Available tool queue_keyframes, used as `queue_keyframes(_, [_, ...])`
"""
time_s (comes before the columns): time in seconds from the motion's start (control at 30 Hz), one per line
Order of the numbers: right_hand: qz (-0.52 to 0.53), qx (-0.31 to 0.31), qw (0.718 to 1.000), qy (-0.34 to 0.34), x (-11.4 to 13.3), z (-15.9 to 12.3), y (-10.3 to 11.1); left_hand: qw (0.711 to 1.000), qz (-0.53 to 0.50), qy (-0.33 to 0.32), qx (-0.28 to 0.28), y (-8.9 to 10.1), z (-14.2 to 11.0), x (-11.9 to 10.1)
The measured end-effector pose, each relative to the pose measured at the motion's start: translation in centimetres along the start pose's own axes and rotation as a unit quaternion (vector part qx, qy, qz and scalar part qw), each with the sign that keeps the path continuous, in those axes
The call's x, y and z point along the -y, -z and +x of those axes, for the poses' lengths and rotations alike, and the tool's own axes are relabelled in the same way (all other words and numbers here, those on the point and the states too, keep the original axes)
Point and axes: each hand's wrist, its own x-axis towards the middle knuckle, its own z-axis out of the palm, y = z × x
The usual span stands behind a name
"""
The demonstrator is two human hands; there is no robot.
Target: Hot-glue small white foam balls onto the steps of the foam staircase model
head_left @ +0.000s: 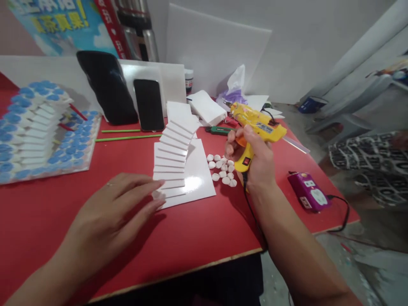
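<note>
- At far left, the blue-studded model (pixel 44 127) runs out of frame, so you can't see its outer edge.
- Your left hand (pixel 117 208) is part-open, fingertips at the staircase's lower left end; a pale blurred bit sits between them, but whether you pinch it, I can't tell.
- The white staircase (pixel 172 159) stands on a white board (pixel 200 170), mid-table. It looks light, stiff and fragile; hold it by the board's edge. Its underside is hidden.
- Your right hand (pixel 259 159) is wrapped around the glue gun (pixel 256 123): likely light, best held by its handle. Any glue at the nozzle is indistinct.
</note>
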Motion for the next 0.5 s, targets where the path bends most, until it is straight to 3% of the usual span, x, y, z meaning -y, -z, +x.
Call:
queue_keyframes(0.13, [-0.001, -0.040, 0.999, 0.021, 0.0, 0.8, 0.6, 0.989, -0.028, -0.107, 0.096, -1.7, 5.5, -3.1])
queue_keyframes(0.27, [0.003, -0.045, 0.999, 0.025, -0.1, 1.2, 1.1, 0.979, -0.014, -0.120, 0.164, -5.8, 9.9, -5.9])
queue_keyframes(0.37, [0.011, -0.053, 0.998, 0.026, 0.0, 1.3, 1.1, 0.972, 0.033, -0.138, 0.190, -8.4, 11.4, -6.4])
queue_keyframes(0.5, [0.038, -0.054, 0.997, 0.025, -0.1, 1.4, 1.2, 0.967, 0.067, -0.148, 0.197, -10.2, 11.8, -6.2])
